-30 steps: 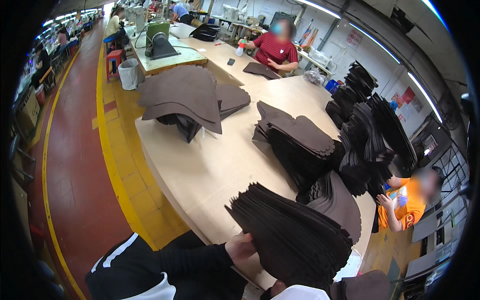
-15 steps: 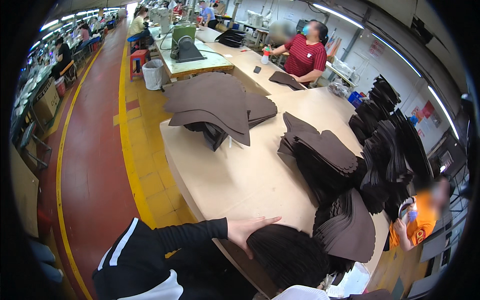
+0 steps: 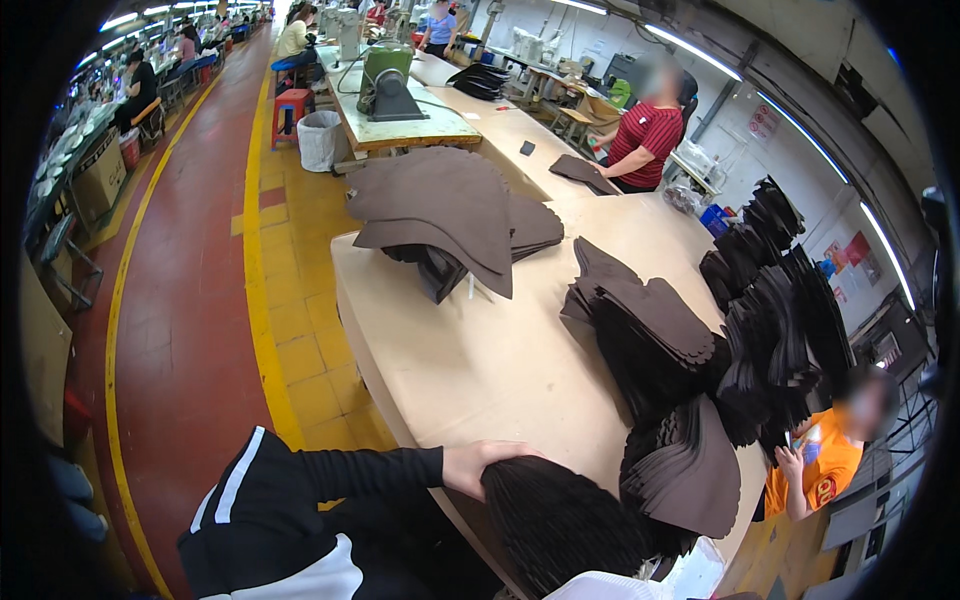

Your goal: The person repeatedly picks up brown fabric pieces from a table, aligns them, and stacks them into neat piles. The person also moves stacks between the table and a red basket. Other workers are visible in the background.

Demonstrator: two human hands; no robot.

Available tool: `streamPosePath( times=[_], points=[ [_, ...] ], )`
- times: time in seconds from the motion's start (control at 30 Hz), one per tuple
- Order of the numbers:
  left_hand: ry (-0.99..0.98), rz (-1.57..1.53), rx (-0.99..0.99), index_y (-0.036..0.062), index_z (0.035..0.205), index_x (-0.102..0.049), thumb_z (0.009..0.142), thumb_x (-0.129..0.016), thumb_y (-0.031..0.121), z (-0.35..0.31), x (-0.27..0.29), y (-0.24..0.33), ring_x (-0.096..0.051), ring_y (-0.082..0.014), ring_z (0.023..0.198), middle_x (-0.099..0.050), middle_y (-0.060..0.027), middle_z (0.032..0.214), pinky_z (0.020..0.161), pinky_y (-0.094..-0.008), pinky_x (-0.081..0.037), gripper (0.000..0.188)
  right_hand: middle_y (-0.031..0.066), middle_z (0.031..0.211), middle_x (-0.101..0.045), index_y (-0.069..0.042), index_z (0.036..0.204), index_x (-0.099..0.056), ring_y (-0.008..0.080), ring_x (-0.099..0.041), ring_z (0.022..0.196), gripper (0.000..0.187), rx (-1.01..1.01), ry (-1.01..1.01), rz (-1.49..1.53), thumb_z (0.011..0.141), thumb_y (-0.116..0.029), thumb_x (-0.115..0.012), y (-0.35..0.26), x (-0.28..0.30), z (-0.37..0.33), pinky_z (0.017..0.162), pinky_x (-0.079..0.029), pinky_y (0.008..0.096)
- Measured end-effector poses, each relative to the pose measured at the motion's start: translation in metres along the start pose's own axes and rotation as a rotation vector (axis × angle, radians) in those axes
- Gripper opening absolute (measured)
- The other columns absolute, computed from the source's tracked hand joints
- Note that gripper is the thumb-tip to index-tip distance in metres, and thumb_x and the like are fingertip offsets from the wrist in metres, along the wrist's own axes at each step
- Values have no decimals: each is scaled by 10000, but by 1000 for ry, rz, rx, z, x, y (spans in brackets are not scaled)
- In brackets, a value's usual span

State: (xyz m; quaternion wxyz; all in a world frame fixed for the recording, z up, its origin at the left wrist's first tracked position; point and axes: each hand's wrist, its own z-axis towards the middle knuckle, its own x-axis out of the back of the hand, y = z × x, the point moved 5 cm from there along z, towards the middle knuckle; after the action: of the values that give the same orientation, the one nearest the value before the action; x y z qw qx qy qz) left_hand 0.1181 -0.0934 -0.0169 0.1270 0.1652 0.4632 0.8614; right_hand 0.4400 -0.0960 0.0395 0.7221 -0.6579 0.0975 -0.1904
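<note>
1. Dark stack (image 3: 565,530) sits by the near edge of the table (image 3: 450,370); its layers could fan out if squeezed unevenly.
2. Left hand (image 3: 485,465) clamps its left end; right hand unseen, one-sided support might let it tip.
3. Neighbouring pile (image 3: 690,480) could topple if bumped.

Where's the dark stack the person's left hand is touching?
In the head view, the dark stack is at the bottom, just right of centre, between the left hand and the fanned brown stack.
</note>
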Motion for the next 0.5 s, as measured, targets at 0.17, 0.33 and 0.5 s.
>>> streamPosePath(
  times=[0.17,0.33,0.5],
  points=[
    [-54,167,-1,54,1430,-476,746,-865,177,-16,1,-27,-559,-306,1242,-580,-164,1330,1058,-399,-449,796,188,1244,-634,58,1315,-533,278,-602,1121,558,22,-4,-12,887,-235,-740,-1,1,-5,996,-483,415],
    [36,86,77,16,1337,-503,774,-846,177,-24,0,-38,-589,-326,1120,-600,-161,1196,989,-400,-475,678,184,1232,-642,68,1306,-543,269,-607,1112,543,23,-21,-24,895,-231,-736,2,0,-11,993,-481,406],
    [36,112,28,24,1316,-528,777,-833,159,-20,2,-15,-597,-344,1125,-615,-171,1186,987,-402,-479,634,180,1221,-651,77,1297,-552,260,-611,1103,530,27,-27,-49,904,-228,-733,2,6,-20,989,-479,396]
  ],
)
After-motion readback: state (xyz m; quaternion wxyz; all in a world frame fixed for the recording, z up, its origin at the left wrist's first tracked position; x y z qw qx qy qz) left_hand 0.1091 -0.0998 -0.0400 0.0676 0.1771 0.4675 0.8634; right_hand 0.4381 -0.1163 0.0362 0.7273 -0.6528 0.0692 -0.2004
